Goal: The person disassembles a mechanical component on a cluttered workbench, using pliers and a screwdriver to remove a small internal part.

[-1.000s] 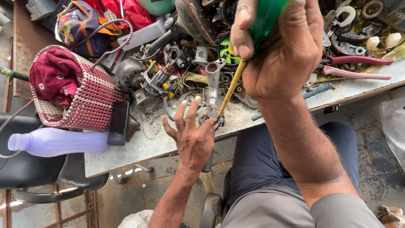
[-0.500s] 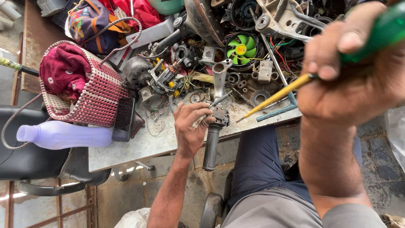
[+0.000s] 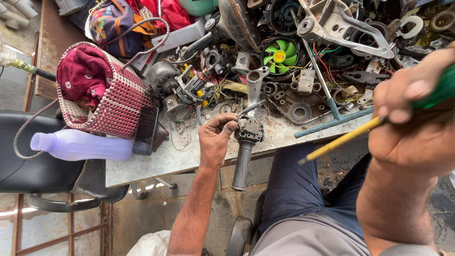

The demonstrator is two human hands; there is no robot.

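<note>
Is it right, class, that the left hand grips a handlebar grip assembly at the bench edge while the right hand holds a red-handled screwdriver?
Not quite. The head view shows the right hand holding a green-handled screwdriver with a yellow shaft, not a red-handled one. The rest stands: the left hand grips the handlebar grip assembly at the bench edge.

Soft, even daylight here, pretty bright overall, no harsh glare. Shadows are weak and sit close under the parts piled on the surface (image 3: 189, 156). The bare metal near its front edge reads pale, almost washed out, and the lilac bottle (image 3: 83, 144) at the left corner looks slightly blown. Focus is sharp on the clutter and the left hand (image 3: 214, 140). The right hand (image 3: 417, 128) is huge, close to the lens and a bit soft. Wide-angle stretch shows toward the frame edges.
</note>
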